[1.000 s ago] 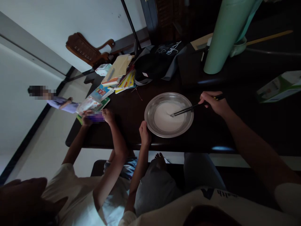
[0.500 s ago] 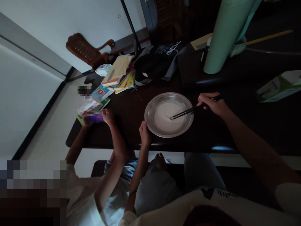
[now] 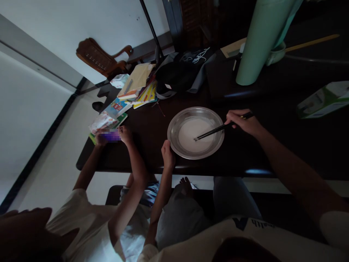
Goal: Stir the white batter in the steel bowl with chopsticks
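A round metal bowl [image 3: 174, 125] stands on the dark table, holding a pale, milky mixture [image 3: 192, 133]. My left hand [image 3: 167, 153] grips the bowl's rim at its near left side, fingers curled and partly hidden. To the right of the bowl, my right hand [image 3: 241, 122] is closed around a pair of dark chopsticks [image 3: 215, 130]. They slant down to the left over the rim, and their tips dip into the mixture near its middle.
At left a seated person's hands [image 3: 125, 134] hold a blurred purple device [image 3: 111, 135]. Books and papers [image 3: 139, 82] and a black bag [image 3: 177, 74] lie behind. A tall green cylinder [image 3: 259, 43] and a green-white carton [image 3: 323, 100] are at right.
My right hand has shifted slightly left with the chopsticks, and their tips have moved a little left within the mixture. My left hand and the bowl stay put.
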`<action>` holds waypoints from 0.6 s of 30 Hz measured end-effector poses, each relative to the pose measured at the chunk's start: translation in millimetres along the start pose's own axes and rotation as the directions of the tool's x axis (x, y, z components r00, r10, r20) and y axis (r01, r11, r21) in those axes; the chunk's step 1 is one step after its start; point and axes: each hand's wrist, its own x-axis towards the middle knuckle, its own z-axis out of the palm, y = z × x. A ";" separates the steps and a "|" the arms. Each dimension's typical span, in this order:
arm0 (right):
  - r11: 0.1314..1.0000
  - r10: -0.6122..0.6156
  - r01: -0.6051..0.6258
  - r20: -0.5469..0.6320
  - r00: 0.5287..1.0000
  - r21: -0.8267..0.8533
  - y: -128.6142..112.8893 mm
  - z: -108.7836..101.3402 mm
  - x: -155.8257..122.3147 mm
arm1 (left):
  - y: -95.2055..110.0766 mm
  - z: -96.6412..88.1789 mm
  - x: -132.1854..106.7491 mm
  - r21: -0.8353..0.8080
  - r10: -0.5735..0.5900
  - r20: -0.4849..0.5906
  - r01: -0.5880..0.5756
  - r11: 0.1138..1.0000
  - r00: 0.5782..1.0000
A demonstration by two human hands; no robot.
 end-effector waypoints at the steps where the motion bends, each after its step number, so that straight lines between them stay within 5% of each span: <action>1: 1.000 -0.007 0.008 0.040 0.999 -0.020 -0.6 3.2 -0.1 | 0.9 0.2 -0.3 0.009 0.003 0.004 -0.003 1.000 1.000; 3: 0.998 -0.027 0.031 0.068 0.997 -0.055 -1.6 7.1 0.4 | 2.3 0.8 -0.8 0.025 0.004 0.004 -0.004 1.000 1.000; 9: 0.999 -0.022 0.019 -0.113 0.993 -0.027 0.4 -5.1 1.6 | 2.5 1.6 -1.0 -0.011 -0.001 -0.015 0.000 1.000 1.000; 15: 0.999 -0.018 0.020 0.054 0.998 -0.032 -0.8 5.7 0.0 | -0.5 -0.5 0.5 -0.029 0.003 -0.006 -0.003 1.000 1.000; 18: 0.997 -0.040 0.041 0.018 0.999 -0.065 -0.8 6.9 1.0 | -2.2 -1.3 1.2 -0.033 0.005 0.002 -0.005 0.999 1.000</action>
